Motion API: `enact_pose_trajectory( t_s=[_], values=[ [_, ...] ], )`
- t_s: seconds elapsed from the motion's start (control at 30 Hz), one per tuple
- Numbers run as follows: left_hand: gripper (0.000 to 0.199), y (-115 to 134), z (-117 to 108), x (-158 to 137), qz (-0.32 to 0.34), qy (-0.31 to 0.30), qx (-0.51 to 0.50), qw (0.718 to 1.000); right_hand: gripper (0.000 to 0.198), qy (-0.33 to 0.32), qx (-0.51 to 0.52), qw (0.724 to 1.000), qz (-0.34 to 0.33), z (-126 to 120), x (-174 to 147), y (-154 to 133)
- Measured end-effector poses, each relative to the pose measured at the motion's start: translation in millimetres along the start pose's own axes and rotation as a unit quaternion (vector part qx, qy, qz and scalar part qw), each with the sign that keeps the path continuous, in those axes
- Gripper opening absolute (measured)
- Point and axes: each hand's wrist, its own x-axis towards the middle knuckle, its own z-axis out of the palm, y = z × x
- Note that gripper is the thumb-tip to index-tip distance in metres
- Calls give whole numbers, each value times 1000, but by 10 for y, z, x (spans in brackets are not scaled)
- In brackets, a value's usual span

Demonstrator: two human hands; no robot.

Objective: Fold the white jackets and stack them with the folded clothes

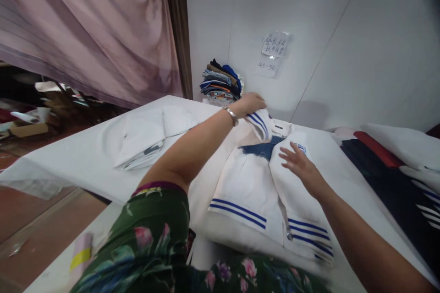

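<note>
A white jacket with blue stripes along its hem lies front up on the table, its front parted. A zipper runs down the edge of the right panel, and dark blue fabric shows at the opening. Near the collar, my left hand is closed on a white sleeve whose cuff has blue stripes; the cuff is lifted over the jacket's upper left. My right hand has its fingers spread over the jacket's right chest, close to a small blue emblem. I cannot tell whether it touches the cloth.
Folded white garments lie on the white-covered table to the left. A stack of folded clothes stands against the wall at the back. Dark navy garments and a red one lie at right. A pink curtain hangs at left.
</note>
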Motion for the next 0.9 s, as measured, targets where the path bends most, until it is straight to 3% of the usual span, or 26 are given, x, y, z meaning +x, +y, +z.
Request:
enact_pose_trajectory(
  t_s=[0.07,0.13,0.2,0.27,0.37,0.43,0.57,0.7,0.9],
  values=[
    [33,102,288,-86,-3,-58,-46,997,90,18,88,996,-7,163,322,-198],
    [49,138,435,-168,-12,-117,-134,984,77,50,124,991,1,299,578,-314],
    [58,74,434,-247,-2,-141,-228,963,55,91,147,985,18,366,762,-364],
    [56,-113,345,-349,11,-107,-250,962,36,124,189,973,38,347,899,-393],
    [38,-596,244,-611,-50,-17,-75,996,21,130,261,954,73,212,1103,-487],
    [33,-970,273,-849,-98,-11,141,985,14,114,281,949,85,128,1277,-609],
    [31,-1530,470,-1264,-141,-4,228,963,10,78,265,959,59,112,1723,-929],
    [29,-1726,592,-1357,-172,-12,259,950,14,42,251,967,25,231,2159,-1256],
    [30,-1754,652,-1054,-178,-7,277,944,22,24,237,971,-13,379,2569,-1609]
  ],
)
